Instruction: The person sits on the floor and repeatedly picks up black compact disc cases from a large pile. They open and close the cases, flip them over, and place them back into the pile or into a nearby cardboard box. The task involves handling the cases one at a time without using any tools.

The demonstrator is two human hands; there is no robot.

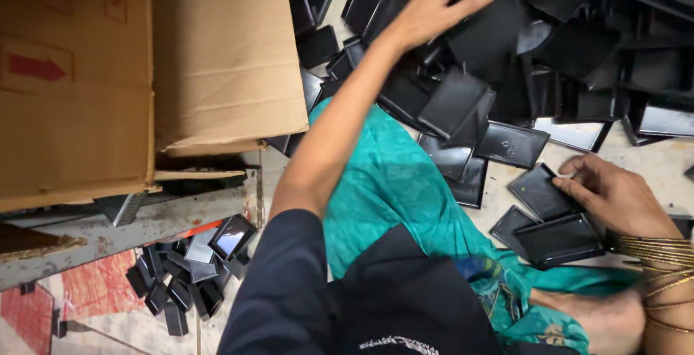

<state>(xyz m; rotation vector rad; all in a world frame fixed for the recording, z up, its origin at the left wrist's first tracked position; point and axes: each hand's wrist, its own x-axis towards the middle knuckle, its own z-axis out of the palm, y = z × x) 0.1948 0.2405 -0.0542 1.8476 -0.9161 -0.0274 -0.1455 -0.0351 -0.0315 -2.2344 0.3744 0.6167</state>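
Note:
A big heap of flat black plastic trays (578, 51) covers the floor at the top and right. My left hand (434, 1) is stretched far forward over the heap, fingers spread, palm down on or just above the trays; I see nothing gripped in it. My right hand (614, 196), with gold bangles on the wrist, rests low at the right. Its fingers and thumb pinch the edge of one small square black tray (536, 189). Another black tray (560, 239) lies just under that hand.
A large cardboard box (144, 66) stands at the upper left on a worn metal frame (159, 221). Below it lies a small pile of black parts (188, 275). My teal garment (390, 189) and bare foot (607, 319) fill the lower middle.

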